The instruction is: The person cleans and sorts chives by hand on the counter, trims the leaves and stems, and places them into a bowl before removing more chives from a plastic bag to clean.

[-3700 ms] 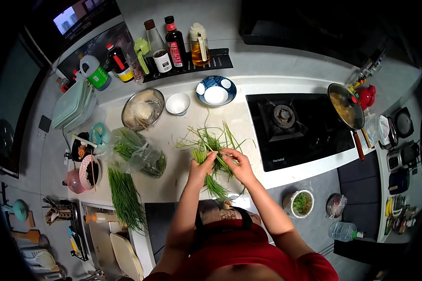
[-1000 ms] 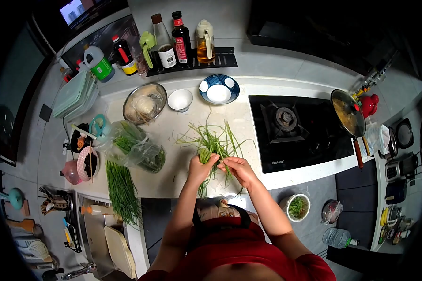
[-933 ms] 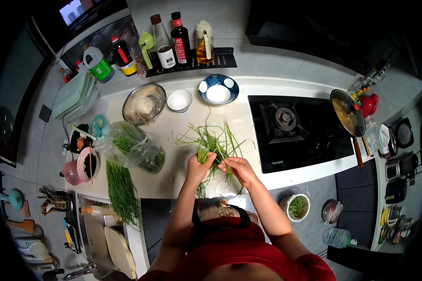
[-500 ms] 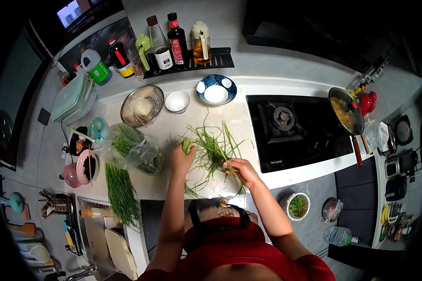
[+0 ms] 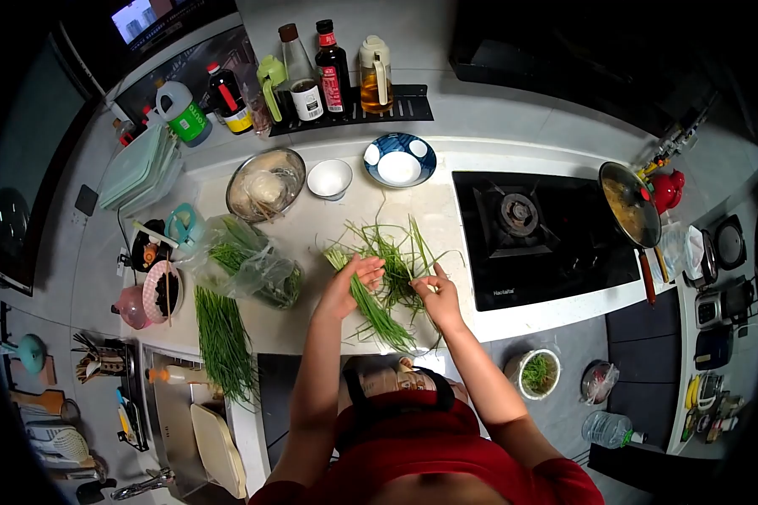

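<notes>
My left hand (image 5: 351, 284) is wrapped round a bunch of green stalks (image 5: 377, 313), whose pale ends point up and left and whose green ends hang toward the counter's front edge. To its right, my right hand (image 5: 436, 296) pinches a few thin green stalks between thumb and fingers. Loose green stalks (image 5: 389, 246) lie scattered on the counter just beyond both hands. A larger bunch of long green stalks (image 5: 221, 341) lies at the left, its tips over the front edge. Beside it stands a clear plastic bag of greens (image 5: 257, 268).
Behind are a metal bowl (image 5: 266, 185), a white bowl (image 5: 329, 179) and a blue patterned bowl (image 5: 399, 160). A black hob (image 5: 539, 240) with a lidded pan (image 5: 629, 204) is at the right. A white bin (image 5: 536, 374) stands on the floor; a sink (image 5: 177, 429) is lower left.
My left hand has turned and opened out somewhat, with the bunch now slanting across toward the right. My right hand has moved slightly up. The whole view has shifted a little.
</notes>
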`<action>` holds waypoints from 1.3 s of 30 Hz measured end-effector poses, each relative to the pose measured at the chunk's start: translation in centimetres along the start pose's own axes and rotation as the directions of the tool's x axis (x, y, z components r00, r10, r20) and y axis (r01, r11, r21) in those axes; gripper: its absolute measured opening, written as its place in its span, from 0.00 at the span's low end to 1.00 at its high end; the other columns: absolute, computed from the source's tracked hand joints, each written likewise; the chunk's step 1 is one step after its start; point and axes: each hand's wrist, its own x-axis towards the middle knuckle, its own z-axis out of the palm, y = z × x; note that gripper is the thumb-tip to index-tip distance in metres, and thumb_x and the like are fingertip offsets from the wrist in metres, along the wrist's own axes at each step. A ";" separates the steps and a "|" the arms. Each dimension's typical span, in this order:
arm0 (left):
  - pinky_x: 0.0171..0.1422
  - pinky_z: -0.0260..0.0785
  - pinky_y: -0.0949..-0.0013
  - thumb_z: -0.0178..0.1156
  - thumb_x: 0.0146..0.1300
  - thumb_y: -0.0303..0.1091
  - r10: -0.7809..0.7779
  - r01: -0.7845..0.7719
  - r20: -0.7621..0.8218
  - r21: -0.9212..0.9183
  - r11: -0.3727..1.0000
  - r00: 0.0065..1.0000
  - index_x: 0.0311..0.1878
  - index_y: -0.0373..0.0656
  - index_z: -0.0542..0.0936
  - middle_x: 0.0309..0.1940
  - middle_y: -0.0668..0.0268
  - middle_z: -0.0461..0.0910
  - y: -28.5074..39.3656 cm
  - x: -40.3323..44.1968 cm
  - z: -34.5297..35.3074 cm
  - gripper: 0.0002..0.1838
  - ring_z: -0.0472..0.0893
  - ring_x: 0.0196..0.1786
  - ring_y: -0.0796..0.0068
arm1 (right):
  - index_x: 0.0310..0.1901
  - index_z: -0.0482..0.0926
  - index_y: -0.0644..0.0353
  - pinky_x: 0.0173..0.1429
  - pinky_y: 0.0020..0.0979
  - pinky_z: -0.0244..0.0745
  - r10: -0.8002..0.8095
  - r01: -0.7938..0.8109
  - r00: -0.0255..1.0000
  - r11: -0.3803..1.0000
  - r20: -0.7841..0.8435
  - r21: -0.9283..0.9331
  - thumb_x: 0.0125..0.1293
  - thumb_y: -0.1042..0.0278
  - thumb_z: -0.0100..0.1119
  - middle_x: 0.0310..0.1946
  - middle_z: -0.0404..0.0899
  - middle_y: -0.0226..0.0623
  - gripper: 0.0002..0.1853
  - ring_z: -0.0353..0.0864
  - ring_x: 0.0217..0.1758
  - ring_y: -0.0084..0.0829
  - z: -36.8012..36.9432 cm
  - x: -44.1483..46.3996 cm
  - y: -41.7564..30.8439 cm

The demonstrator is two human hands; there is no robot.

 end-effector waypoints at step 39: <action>0.43 0.66 0.69 0.66 0.45 0.31 0.795 -0.445 0.113 0.871 0.209 0.596 0.29 0.43 0.79 0.33 0.66 0.73 -2.0 -2.5 5.4 0.07 0.74 0.38 0.67 | 0.39 0.73 0.64 0.26 0.20 0.68 0.163 -0.316 0.917 0.854 0.364 0.413 0.56 0.75 0.58 0.27 0.77 0.31 0.09 0.75 0.26 0.19 0.4 -2.0 -4.2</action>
